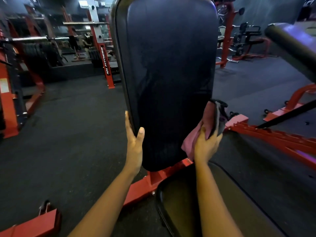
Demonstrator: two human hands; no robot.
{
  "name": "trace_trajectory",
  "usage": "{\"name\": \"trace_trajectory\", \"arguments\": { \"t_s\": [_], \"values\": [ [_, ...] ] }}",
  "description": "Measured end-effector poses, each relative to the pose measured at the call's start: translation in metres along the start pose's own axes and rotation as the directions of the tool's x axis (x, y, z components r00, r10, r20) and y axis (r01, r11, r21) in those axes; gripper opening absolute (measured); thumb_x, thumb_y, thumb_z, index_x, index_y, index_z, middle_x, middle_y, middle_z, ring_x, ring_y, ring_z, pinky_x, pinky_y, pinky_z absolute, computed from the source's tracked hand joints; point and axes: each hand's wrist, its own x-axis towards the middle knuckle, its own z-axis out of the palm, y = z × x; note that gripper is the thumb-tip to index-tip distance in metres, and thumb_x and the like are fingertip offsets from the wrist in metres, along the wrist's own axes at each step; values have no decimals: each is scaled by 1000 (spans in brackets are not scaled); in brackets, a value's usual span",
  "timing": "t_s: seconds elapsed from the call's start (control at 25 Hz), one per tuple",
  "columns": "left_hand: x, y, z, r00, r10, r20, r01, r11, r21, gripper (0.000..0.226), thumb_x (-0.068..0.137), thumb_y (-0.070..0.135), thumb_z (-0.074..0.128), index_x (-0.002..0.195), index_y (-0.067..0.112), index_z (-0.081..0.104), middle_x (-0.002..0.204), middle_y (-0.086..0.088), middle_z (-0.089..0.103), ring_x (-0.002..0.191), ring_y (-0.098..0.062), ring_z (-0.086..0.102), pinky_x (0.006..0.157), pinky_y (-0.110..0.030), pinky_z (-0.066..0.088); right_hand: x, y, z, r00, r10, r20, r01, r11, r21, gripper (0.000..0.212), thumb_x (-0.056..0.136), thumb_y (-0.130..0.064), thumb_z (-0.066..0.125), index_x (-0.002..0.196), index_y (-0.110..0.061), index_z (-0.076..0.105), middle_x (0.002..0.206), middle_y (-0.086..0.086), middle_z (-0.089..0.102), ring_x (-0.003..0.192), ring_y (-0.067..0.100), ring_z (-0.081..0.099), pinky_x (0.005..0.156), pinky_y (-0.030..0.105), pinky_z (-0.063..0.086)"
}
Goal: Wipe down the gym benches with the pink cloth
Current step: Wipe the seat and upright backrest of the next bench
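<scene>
A tall black padded backrest [171, 65] of a gym bench rises in the middle of the head view, with a black seat pad [213, 202] below it at the lower right. My left hand [135, 142] lies against the backrest's lower left edge, thumb on the front face and fingers along the side. My right hand [206, 144] grips the pink cloth [193, 139] and presses it around the backrest's lower right edge. Part of the cloth wraps behind the pad's edge, where it looks dark.
The bench's red steel frame [145, 187] runs along the dark rubber floor under the pads. Another red frame [282, 139] lies to the right, a red rack [10, 93] stands at the left, and a squat rack post [107, 65] stands behind. A padded roller [290, 47] juts in at the upper right.
</scene>
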Motion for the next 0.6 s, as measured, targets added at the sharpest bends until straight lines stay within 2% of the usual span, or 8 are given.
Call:
{"name": "trace_trajectory", "arguments": {
  "t_s": [0.08, 0.2, 0.32, 0.4, 0.52, 0.6],
  "values": [
    [-1, 0, -1, 1000, 6, 9, -6, 1000, -4, 81, 72, 78, 47, 137, 56, 4, 152, 28, 5, 140, 6, 12, 116, -32, 19, -44, 6, 2, 999, -49, 23, 48, 999, 20, 54, 91, -12, 55, 140, -25, 40, 146, 12, 33, 127, 34, 44, 95, 40, 41],
    [-3, 6, -3, 1000, -8, 24, 8, 1000, -2, 85, 68, 80, 48, 137, 54, 5, 149, 32, 6, 137, 12, 13, 113, -24, 18, -115, 18, 6, 990, -81, 120, 82, 997, -11, 62, 85, -2, 59, 138, -27, 41, 143, 13, 35, 126, 35, 44, 96, 42, 41],
    [-7, 7, -10, 999, -27, 33, 28, 999, -32, 79, 70, 77, 51, 135, 54, 13, 157, 14, 7, 143, -4, 12, 119, -39, 15, -164, 15, 6, 967, -58, 248, 66, 998, -25, 70, 81, 0, 60, 139, -31, 37, 141, 14, 34, 129, 33, 39, 97, 43, 40],
    [-8, 9, -15, 996, -54, 67, 58, 996, -62, 75, 73, 73, 52, 136, 52, 16, 157, 9, 10, 144, -9, 15, 119, -44, 16, -184, 11, 3, 949, -67, 307, 72, 997, -5, 73, 80, 2, 61, 137, -37, 37, 139, 12, 34, 128, 27, 38, 98, 39, 40],
    [-16, 18, -19, 990, -126, 61, 129, 990, -51, 69, 85, 59, 49, 143, 41, 17, 156, 9, 15, 142, -7, 19, 118, -41, 18, -198, 19, -17, 872, -269, 408, 264, 962, 71, 63, 81, -8, 59, 132, -39, 40, 133, 6, 38, 121, 16, 39, 99, 34, 41],
    [-18, 25, -24, 985, -170, 25, 171, 985, -31, 66, 87, 50, 42, 146, 34, 16, 154, 5, 20, 140, -8, 22, 117, -34, 20, -187, 18, -33, 833, -334, 441, 319, 941, 112, 57, 81, -14, 57, 132, -37, 44, 131, 3, 40, 122, 14, 39, 101, 30, 41]
  ]
}}
